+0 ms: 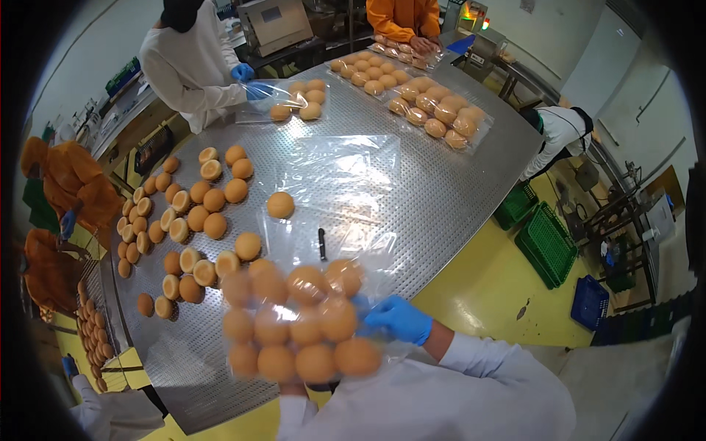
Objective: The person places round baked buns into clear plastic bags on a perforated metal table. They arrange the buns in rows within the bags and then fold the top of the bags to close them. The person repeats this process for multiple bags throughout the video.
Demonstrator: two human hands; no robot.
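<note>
A clear plastic bag of round golden buns [290, 320], in several rows, is held up at the near edge of the table, slightly blurred. My right hand [393, 320], in a blue glove, grips the bag's right side. My left hand is hidden behind the bag; only its sleeve shows below. Just beyond lie empty clear bags [346, 173], with a single bun [280, 205] and a small black object [321, 244] on them. Loose buns [214, 226], some pale side up, are spread on the table's left.
The perforated steel table [448, 195] carries filled bags [441, 117] at the back. Co-workers [184, 77] [401, 22] handle bags across it; others [70, 184] [559, 132] work at both sides. A rack of buns [95, 338] stands left; green crates [546, 242] sit on the floor at right.
</note>
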